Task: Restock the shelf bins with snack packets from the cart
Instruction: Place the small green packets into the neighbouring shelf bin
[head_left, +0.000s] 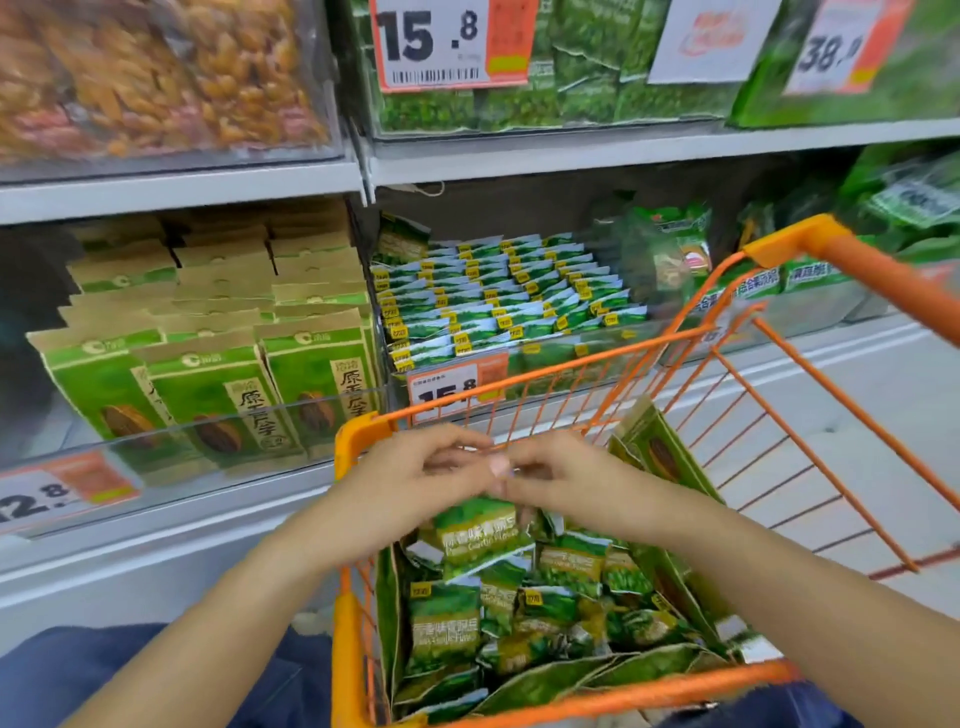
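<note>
Roughly centred over the cart, left hand (410, 480) and right hand (561, 483) meet fingertip to fingertip, fingers curled; something small seems pinched between them but it's hidden, so I cannot tell what. One green snack packet (480, 535) sits just below the hands, tilted up, touching or nearly touching them; whether a finger actually holds it can't be told.

Handling guess: small foil pillow packs, light, soft, crinkly, a bit slick. Best taken by a flat sealed edge or across the middle, several per grab; squeezing hard could crush the contents.

Counts: loose packets in the orange cart (358, 623), about ten to fifteen visible, more buried. A few larger flat green bags stand along the cart walls, at least three.

Target shelf bin (498, 301) behind the cart's far rim is already mostly full, dozens in four or so rows, exact number unreadable. Left neighbour bin: big seed bags (208, 395), three columns. Price tags visible: four.
</note>
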